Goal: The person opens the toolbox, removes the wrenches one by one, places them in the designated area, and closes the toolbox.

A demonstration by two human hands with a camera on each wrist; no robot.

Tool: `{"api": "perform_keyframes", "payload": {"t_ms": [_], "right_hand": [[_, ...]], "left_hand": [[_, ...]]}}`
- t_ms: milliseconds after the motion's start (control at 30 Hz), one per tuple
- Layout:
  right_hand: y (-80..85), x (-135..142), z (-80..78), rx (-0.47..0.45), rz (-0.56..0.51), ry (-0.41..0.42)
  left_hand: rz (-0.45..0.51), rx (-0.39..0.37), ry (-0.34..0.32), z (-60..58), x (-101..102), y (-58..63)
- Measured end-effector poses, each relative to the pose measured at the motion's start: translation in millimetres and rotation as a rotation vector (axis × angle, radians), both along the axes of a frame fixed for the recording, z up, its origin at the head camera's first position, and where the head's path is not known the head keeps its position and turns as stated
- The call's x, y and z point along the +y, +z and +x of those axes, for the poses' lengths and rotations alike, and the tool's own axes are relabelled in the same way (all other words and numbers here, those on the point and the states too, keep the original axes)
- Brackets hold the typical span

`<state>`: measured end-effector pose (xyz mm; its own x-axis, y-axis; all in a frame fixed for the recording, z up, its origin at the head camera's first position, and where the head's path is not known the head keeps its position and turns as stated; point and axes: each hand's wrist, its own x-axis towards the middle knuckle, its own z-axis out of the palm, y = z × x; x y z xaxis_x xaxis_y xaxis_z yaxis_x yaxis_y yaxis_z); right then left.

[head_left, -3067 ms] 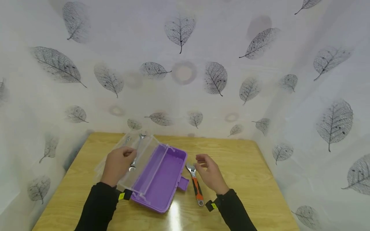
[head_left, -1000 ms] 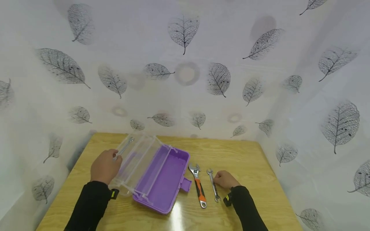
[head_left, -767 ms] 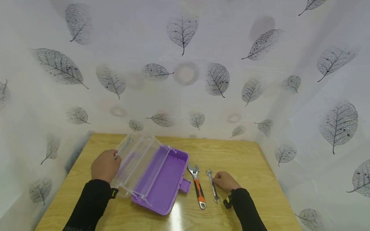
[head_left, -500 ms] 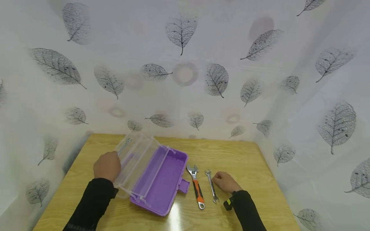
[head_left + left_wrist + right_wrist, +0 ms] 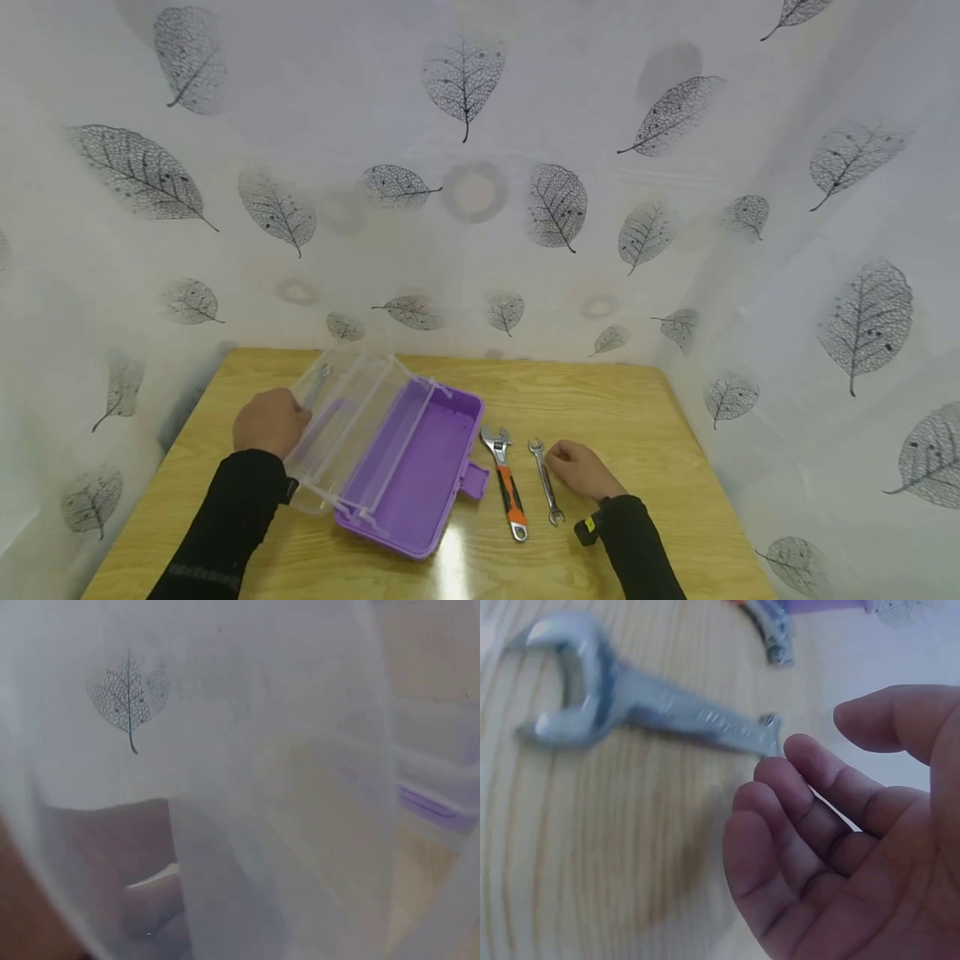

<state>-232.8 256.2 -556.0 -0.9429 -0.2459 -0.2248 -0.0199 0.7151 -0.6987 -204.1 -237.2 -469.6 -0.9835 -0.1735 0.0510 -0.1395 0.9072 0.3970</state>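
Observation:
In the head view, my left hand [image 5: 272, 423] is at the outer edge of the clear lid [image 5: 352, 425], which lies folded back from a purple toolbox [image 5: 416, 483]. Its fingers pinch the near end of a small silver wrench [image 5: 320, 382]. Through hazy plastic, the left wrist view shows that hand curled around a shiny edge. My right hand [image 5: 585, 469] rests beside a double open-end wrench [image 5: 545, 482] on the table, fingers loosely bent. The right wrist view shows nothing in its palm, and the wrench lies just past the fingertips.
An adjustable wrench [image 5: 506, 487] with an orange and black handle lies between the toolbox and the open-end wrench. The toolbox's purple latch [image 5: 474, 481] sticks out toward it. A leaf-printed curtain [image 5: 480, 250] hangs behind the wooden table [image 5: 615, 400].
The double open-end wrench went from my left hand at the lid to the table on the right. My left hand moved left and took the small wrench, now tilted more upright. My right hand moved right.

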Motion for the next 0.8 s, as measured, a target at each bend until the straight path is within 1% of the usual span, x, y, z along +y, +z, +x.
{"api": "perform_keyframes", "payload": {"t_ms": [100,167,200,267,333,367,400,433,500,533,600,633,700,767,800], "right_hand": [[4.7,-5,2.6,0.014,-0.029,0.008],[6.1,-7,3.6,0.036,-0.047,-0.006],[7.3,-9,3.8,0.056,-0.052,-0.026],[11.9,-13,4.7,0.09,-0.097,-0.075],[20.8,-21,6.4,0.119,-0.173,-0.127],[27.1,-27,8.1,0.128,-0.222,-0.147],[34.0,-34,10.3,0.131,-0.275,-0.155],[41.8,-41,13.8,0.125,-0.339,-0.145],[57.0,-59,22.5,0.107,-0.465,-0.086],[64.4,-68,27.9,0.091,-0.52,-0.041],[76.3,-85,39.4,0.067,-0.617,0.076],[81.4,-93,45.3,0.063,-0.655,0.135],[88.2,-105,55.5,0.073,-0.712,0.221],[92.4,-112,63.2,0.115,-0.733,0.252],[93.4,-115,65.8,0.14,-0.731,0.251]], "left_hand": [[0.035,0.036,0.007,3.5,-4,0.2],[0.062,0.063,0.023,8.1,-5,-0.2],[0.077,0.082,0.033,11.5,-5,0.4],[0.116,0.124,0.057,19.0,-4,3.2],[0.181,0.178,0.09,26.2,4,8.7],[0.222,0.201,0.097,29.5,11,11.2],[0.281,0.225,0.099,32.6,21,14.1],[0.349,0.243,0.089,35.6,34,16.4],[0.494,0.268,0.049,42.2,66,19.4],[0.573,0.273,0.012,46.2,85,20.3],[0.726,0.25,-0.079,55.7,122,20.6],[0.782,0.23,-0.123,60.5,138,20.1],[0.848,0.186,-0.198,69.5,167,18.3],[0.881,0.141,-0.261,77.0,187,14.7],[0.885,0.133,-0.287,80.3,194,12.4]]}}
